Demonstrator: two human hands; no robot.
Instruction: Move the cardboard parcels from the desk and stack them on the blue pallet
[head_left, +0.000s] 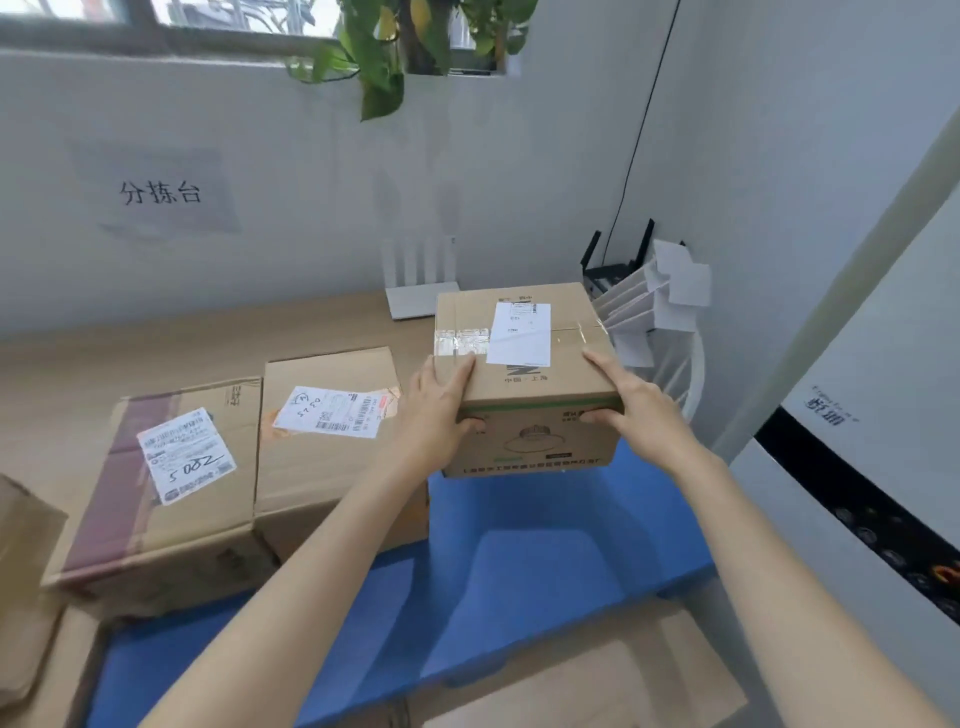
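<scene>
At the left edge of the frame, a brown carton (21, 561) is cut off, so its full shape is anyone's guess. Next along, two labelled parcels sit side by side, the taped parcel (171, 499) touching the flatter parcel (332, 431). Whether they rest on the worktop (130, 358) or already on the blue pallet (545, 571) is hard to call, because their bases are hidden.

Now the centre. The left hand (441, 410) clamps the near left corner of the lamp parcel (524, 374), fingers over the top and thumb on the front face. The right hand (636, 400) mirrors it on the near right corner. That parcel sits over the far end of the pallet, underside out of sight, so touching or airborne, can't say.

The smart play, I'd judge: hold it level, bring it down flat, square it beside the flatter parcel, and slide the thumbs clear before letting go.

Far right, a white appliance (857, 467) runs out of frame.
</scene>
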